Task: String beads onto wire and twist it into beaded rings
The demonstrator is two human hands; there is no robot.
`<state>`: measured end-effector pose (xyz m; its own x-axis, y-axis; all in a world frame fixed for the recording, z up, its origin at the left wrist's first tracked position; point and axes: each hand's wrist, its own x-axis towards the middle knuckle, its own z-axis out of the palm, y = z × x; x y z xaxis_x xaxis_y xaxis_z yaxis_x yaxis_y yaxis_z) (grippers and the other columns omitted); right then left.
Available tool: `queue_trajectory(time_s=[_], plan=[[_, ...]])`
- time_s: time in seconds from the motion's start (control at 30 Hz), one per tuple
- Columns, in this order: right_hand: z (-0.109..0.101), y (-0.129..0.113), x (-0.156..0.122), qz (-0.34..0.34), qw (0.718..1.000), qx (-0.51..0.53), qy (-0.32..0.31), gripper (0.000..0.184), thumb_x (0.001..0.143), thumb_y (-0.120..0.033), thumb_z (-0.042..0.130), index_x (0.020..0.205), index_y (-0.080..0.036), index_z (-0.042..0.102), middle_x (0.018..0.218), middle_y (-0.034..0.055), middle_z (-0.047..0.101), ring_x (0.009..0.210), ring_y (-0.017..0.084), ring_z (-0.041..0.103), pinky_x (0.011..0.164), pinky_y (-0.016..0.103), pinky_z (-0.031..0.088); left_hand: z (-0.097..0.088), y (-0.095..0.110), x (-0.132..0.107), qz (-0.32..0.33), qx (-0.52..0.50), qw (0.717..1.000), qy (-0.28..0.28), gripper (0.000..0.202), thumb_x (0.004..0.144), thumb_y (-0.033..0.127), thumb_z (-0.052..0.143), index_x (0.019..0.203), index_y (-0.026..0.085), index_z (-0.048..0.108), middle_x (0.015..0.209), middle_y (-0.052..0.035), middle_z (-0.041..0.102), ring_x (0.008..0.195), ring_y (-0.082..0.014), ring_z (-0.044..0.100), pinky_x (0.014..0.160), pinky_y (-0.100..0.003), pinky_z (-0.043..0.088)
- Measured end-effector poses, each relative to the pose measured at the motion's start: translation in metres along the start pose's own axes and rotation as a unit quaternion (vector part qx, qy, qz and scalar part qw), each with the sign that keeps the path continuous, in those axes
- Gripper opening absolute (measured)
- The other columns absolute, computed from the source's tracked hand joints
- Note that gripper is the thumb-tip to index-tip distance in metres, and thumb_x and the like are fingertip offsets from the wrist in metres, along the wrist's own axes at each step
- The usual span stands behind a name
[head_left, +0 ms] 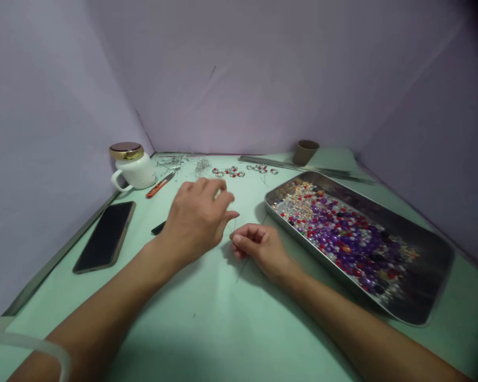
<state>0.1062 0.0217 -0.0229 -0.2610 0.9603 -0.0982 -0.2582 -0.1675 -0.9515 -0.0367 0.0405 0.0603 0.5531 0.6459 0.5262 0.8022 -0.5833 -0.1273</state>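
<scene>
My left hand (201,215) hovers over the middle of the table, thumb and forefinger apart, with nothing visible between them. Close by on its right, my right hand (258,245) is pinched on a thin wire (239,271), of which only faint lengths show around the fingers. Right of that hand stands a metal tray (326,262) with many mixed beads (338,233), mostly purple, red, clear and gold. Beyond my hands lie several small wire rings with red and clear beads (231,172).
At the left are a dark phone (105,236), an orange-handled cutting tool (160,185) and a white lidded mug (137,171). A black object (158,228) is partly behind my left wrist. Loose wire pieces (202,165), long straight wires (271,162) and a brown cup (305,153) line the back.
</scene>
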Motion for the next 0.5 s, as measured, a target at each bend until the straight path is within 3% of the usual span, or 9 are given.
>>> queue_trajectory(time_s=[0.07, 0.1, 0.13, 0.2, 0.3, 0.4, 0.5], plan=[[-0.001, 0.000, 0.003, -0.003, 0.998, 0.029, 0.050, 0.019, 0.061, -0.029, 0.069, 0.065, -0.013, 0.060, 0.053, -0.0003, 0.058, 0.045, 0.008, 0.050, 0.047, 0.022, 0.042, -0.006, -0.003, 0.001, -0.088, -0.059, 0.991, 0.086, 0.018, 0.078, 0.025, 0.048, 0.084, 0.015, 0.061, 0.092, -0.0096, 0.061, 0.083, -0.0204, 0.054, 0.067, -0.032, 0.039], [-0.001, 0.000, 0.004, -0.004, 0.997, 0.036, 0.063, 0.019, 0.061, -0.029, 0.069, 0.065, -0.013, 0.060, 0.053, 0.0001, 0.059, 0.045, 0.008, 0.051, 0.047, 0.022, 0.042, -0.007, -0.005, 0.001, -0.136, -0.099, 0.981, 0.096, 0.017, 0.078, 0.025, 0.048, 0.083, 0.015, 0.061, 0.089, -0.0080, 0.062, 0.079, -0.0183, 0.055, 0.065, -0.029, 0.040], [-0.001, 0.000, 0.004, -0.004, 0.997, 0.042, 0.069, 0.019, 0.060, -0.028, 0.070, 0.066, -0.013, 0.060, 0.053, 0.0005, 0.059, 0.045, 0.008, 0.051, 0.047, 0.022, 0.042, -0.006, -0.005, 0.000, -0.178, -0.143, 0.970, 0.077, 0.016, 0.077, 0.024, 0.048, 0.079, 0.016, 0.062, 0.081, -0.0057, 0.063, 0.073, -0.0161, 0.055, 0.062, -0.027, 0.040], [-0.001, -0.002, 0.004, -0.005, 0.996, 0.053, 0.072, 0.020, 0.060, -0.028, 0.070, 0.066, -0.012, 0.060, 0.054, 0.0010, 0.060, 0.045, 0.008, 0.052, 0.047, 0.022, 0.043, 0.000, -0.003, -0.001, -0.228, -0.235, 0.944, -0.033, 0.017, 0.075, 0.026, 0.050, 0.072, 0.017, 0.064, 0.068, -0.0015, 0.064, 0.061, -0.0132, 0.054, 0.056, -0.024, 0.040], [0.000, -0.003, 0.004, -0.008, 0.995, 0.072, 0.068, 0.022, 0.060, -0.029, 0.071, 0.067, -0.012, 0.060, 0.054, 0.0014, 0.061, 0.046, 0.009, 0.053, 0.048, 0.022, 0.044, 0.014, 0.002, -0.003, -0.223, -0.308, 0.909, -0.170, 0.017, 0.072, 0.027, 0.052, 0.069, 0.018, 0.066, 0.063, 0.0006, 0.064, 0.058, -0.0122, 0.054, 0.055, -0.022, 0.038], [-0.002, -0.003, 0.005, -0.004, 0.995, 0.088, 0.055, 0.023, 0.059, -0.030, 0.072, 0.066, -0.012, 0.060, 0.053, 0.0009, 0.060, 0.045, 0.008, 0.052, 0.047, 0.022, 0.043, 0.021, 0.000, -0.003, -0.212, -0.295, 0.907, -0.213, 0.019, 0.072, 0.025, 0.050, 0.064, 0.018, 0.066, 0.055, 0.0014, 0.060, 0.053, -0.0108, 0.050, 0.051, -0.022, 0.034], [-0.004, -0.003, 0.007, 0.003, 0.992, 0.110, 0.063, 0.023, 0.058, -0.028, 0.072, 0.066, -0.011, 0.059, 0.053, 0.0002, 0.060, 0.044, 0.008, 0.052, 0.045, 0.021, 0.043, 0.017, -0.013, -0.003, -0.206, -0.230, 0.927, -0.212, 0.020, 0.072, 0.028, 0.050, 0.061, 0.018, 0.064, 0.050, 0.0013, 0.056, 0.049, -0.0110, 0.046, 0.050, -0.023, 0.031]])
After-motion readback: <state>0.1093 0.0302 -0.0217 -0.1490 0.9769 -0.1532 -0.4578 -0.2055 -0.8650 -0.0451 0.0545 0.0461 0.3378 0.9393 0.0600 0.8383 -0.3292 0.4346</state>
